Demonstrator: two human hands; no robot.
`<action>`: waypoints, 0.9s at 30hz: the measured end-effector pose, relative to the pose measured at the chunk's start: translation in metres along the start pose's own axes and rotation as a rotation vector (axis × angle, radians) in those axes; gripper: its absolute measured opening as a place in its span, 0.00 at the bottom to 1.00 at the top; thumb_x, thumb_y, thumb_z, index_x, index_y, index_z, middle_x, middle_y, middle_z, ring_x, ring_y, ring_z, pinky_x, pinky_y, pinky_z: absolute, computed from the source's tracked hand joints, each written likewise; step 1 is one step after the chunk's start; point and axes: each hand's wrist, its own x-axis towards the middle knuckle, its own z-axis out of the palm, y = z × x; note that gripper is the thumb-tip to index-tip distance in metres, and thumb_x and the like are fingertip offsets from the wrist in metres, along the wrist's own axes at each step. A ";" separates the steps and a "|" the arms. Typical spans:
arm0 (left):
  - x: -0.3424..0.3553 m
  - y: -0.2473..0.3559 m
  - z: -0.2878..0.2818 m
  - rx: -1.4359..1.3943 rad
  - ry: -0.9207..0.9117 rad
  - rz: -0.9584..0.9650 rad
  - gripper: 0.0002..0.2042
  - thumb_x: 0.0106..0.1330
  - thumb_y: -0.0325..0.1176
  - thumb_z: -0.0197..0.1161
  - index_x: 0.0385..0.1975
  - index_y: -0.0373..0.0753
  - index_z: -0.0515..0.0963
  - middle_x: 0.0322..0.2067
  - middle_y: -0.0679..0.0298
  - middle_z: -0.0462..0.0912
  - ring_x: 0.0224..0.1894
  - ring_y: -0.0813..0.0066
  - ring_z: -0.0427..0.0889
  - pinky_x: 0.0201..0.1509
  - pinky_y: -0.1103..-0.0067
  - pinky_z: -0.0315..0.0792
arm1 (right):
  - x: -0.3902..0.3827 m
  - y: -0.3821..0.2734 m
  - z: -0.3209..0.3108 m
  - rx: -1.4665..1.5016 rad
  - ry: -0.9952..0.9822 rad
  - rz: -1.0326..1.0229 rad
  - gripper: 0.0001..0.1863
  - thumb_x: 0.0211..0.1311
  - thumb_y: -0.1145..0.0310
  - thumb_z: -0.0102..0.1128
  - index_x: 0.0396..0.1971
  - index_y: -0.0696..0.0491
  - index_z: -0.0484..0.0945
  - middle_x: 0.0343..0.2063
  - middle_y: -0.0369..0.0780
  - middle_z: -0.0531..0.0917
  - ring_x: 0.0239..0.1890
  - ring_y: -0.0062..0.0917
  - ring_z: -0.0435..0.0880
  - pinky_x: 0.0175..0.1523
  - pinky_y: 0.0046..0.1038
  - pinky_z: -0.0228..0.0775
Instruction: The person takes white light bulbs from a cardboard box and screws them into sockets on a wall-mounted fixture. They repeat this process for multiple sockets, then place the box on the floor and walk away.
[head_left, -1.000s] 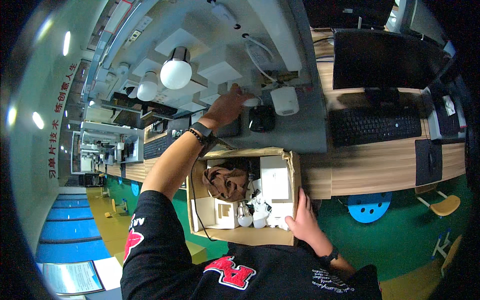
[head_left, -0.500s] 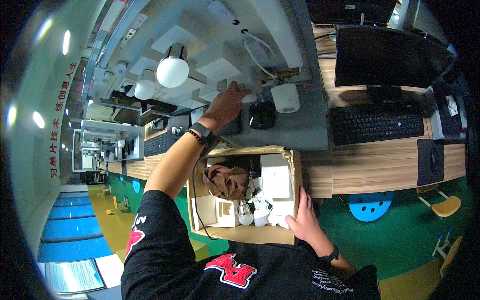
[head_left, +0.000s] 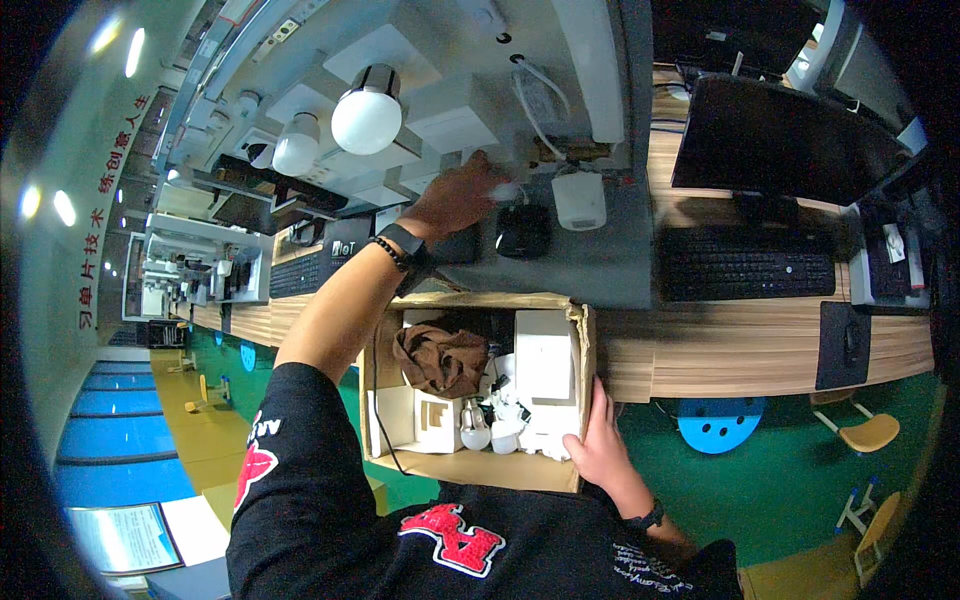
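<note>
My left hand (head_left: 455, 198) reaches over the grey display panel. Its fingers are bent around a small white rounded thing (head_left: 508, 192), partly hidden and blurred. Just below is a black box-shaped device (head_left: 523, 231); to the right is a white device (head_left: 580, 200) with a white cable. My right hand (head_left: 600, 447) grips the right side of an open cardboard box (head_left: 530, 474) held against my body. Inside lie a crumpled brown cloth (head_left: 440, 360), a white box (head_left: 545, 355), a light bulb (head_left: 474, 430) and several white parts.
Two large white bulbs (head_left: 366, 118) (head_left: 296, 146) stand out from the panel at the upper left. A monitor (head_left: 790, 140), a keyboard (head_left: 748, 264) and a mouse on a dark mat (head_left: 842, 345) occupy the wooden desk at right. A blue round stool (head_left: 720, 424) is below the desk.
The view has shifted slightly, so the panel and box appear displaced. My left hand stays by the black device with its fingers bent, and my right hand keeps its grip on the box.
</note>
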 end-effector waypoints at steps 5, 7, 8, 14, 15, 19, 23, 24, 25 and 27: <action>-0.007 -0.006 0.000 0.051 0.003 0.056 0.17 0.57 0.30 0.57 0.48 0.46 0.72 0.46 0.51 0.67 0.40 0.50 0.78 0.42 0.64 0.76 | -0.002 0.001 0.003 0.013 0.023 -0.016 0.44 0.48 0.70 0.53 0.64 0.62 0.40 0.60 0.59 0.54 0.63 0.52 0.54 0.66 0.40 0.48; -0.011 -0.006 0.003 0.058 -0.019 -0.029 0.17 0.57 0.31 0.58 0.48 0.47 0.72 0.48 0.52 0.67 0.41 0.49 0.78 0.43 0.64 0.77 | -0.002 0.000 0.005 0.008 0.023 -0.025 0.44 0.48 0.70 0.53 0.64 0.62 0.40 0.59 0.59 0.54 0.63 0.52 0.54 0.66 0.40 0.48; -0.010 -0.001 0.000 0.056 -0.016 -0.028 0.17 0.57 0.31 0.58 0.48 0.47 0.72 0.48 0.52 0.67 0.41 0.49 0.78 0.43 0.64 0.77 | -0.002 0.000 0.004 0.005 0.032 -0.031 0.44 0.48 0.70 0.53 0.64 0.62 0.40 0.59 0.59 0.54 0.63 0.52 0.54 0.66 0.40 0.48; -0.011 -0.004 -0.004 0.055 0.032 -0.165 0.17 0.59 0.33 0.57 0.50 0.47 0.70 0.53 0.55 0.64 0.44 0.51 0.78 0.43 0.67 0.78 | 0.001 0.014 0.009 -0.031 0.068 -0.077 0.45 0.48 0.69 0.53 0.63 0.62 0.39 0.58 0.60 0.55 0.60 0.54 0.57 0.64 0.42 0.50; -0.011 -0.013 0.001 0.075 0.103 -0.053 0.19 0.59 0.33 0.57 0.52 0.47 0.69 0.55 0.55 0.64 0.45 0.52 0.77 0.44 0.67 0.77 | -0.001 0.013 0.010 -0.046 0.064 -0.086 0.46 0.48 0.67 0.54 0.63 0.62 0.38 0.56 0.61 0.56 0.58 0.57 0.59 0.62 0.44 0.53; -0.011 -0.022 0.019 0.134 0.154 0.044 0.23 0.60 0.35 0.57 0.56 0.47 0.64 0.59 0.57 0.64 0.51 0.55 0.74 0.48 0.66 0.75 | 0.000 0.011 0.009 -0.007 0.042 -0.065 0.46 0.48 0.67 0.54 0.63 0.62 0.38 0.57 0.61 0.55 0.59 0.57 0.57 0.64 0.43 0.51; -0.013 -0.014 0.009 -0.039 0.166 -0.085 0.24 0.60 0.36 0.57 0.58 0.47 0.62 0.56 0.57 0.68 0.51 0.56 0.74 0.49 0.64 0.73 | 0.001 0.015 0.011 -0.012 0.065 -0.097 0.45 0.48 0.67 0.53 0.64 0.61 0.38 0.58 0.62 0.54 0.59 0.58 0.57 0.64 0.44 0.50; -0.012 -0.013 0.003 -0.043 0.138 -0.107 0.26 0.60 0.37 0.57 0.59 0.48 0.61 0.55 0.56 0.70 0.51 0.56 0.75 0.48 0.64 0.73 | 0.000 0.014 0.011 -0.016 0.059 -0.114 0.45 0.48 0.67 0.53 0.64 0.61 0.38 0.58 0.61 0.54 0.59 0.58 0.57 0.64 0.44 0.50; -0.010 -0.013 -0.001 -0.048 0.110 -0.127 0.27 0.60 0.38 0.58 0.60 0.48 0.59 0.54 0.56 0.71 0.51 0.56 0.75 0.48 0.64 0.74 | -0.001 0.014 0.012 -0.041 0.062 -0.078 0.45 0.49 0.68 0.52 0.64 0.61 0.38 0.58 0.62 0.54 0.59 0.58 0.58 0.64 0.43 0.51; -0.013 -0.029 0.012 0.004 0.147 -0.113 0.28 0.59 0.39 0.58 0.60 0.49 0.59 0.52 0.56 0.73 0.50 0.55 0.75 0.47 0.64 0.74 | -0.002 0.013 0.013 -0.059 0.053 -0.081 0.45 0.49 0.68 0.52 0.64 0.61 0.38 0.58 0.62 0.54 0.59 0.57 0.58 0.63 0.42 0.52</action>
